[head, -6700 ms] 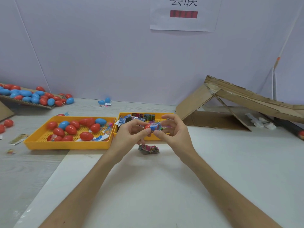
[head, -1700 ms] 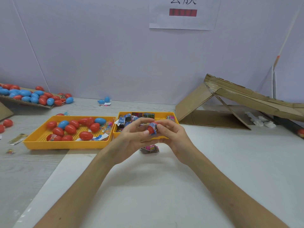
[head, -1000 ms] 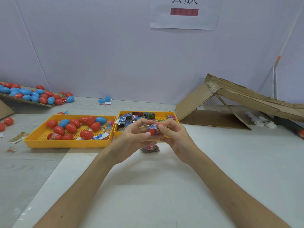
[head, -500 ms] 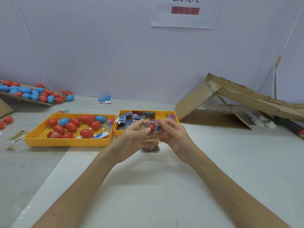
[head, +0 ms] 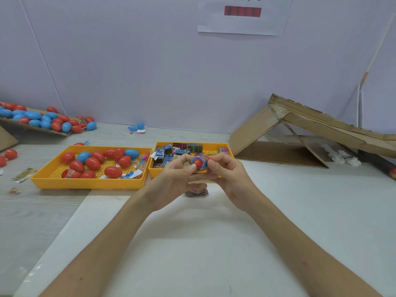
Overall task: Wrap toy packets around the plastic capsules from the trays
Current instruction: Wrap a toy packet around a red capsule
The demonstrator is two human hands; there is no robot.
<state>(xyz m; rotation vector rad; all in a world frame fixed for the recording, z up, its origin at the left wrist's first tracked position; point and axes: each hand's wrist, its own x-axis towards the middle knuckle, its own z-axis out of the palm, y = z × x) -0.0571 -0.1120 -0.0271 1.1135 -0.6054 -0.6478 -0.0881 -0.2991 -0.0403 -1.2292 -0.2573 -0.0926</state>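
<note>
Both hands, left hand point(head: 171, 181) and right hand point(head: 230, 179), pinch one red capsule point(head: 199, 163) above the table point(head: 214, 243), a blue packet point(head: 194, 159) banded round it. If either grip loosens, I reckon the packet springs open.

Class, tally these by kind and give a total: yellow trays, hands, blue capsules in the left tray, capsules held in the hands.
Yellow trays: 2
Hands, left hand and right hand: 2
Blue capsules in the left tray: 2
Red capsule held: 1
Total: 7
</note>
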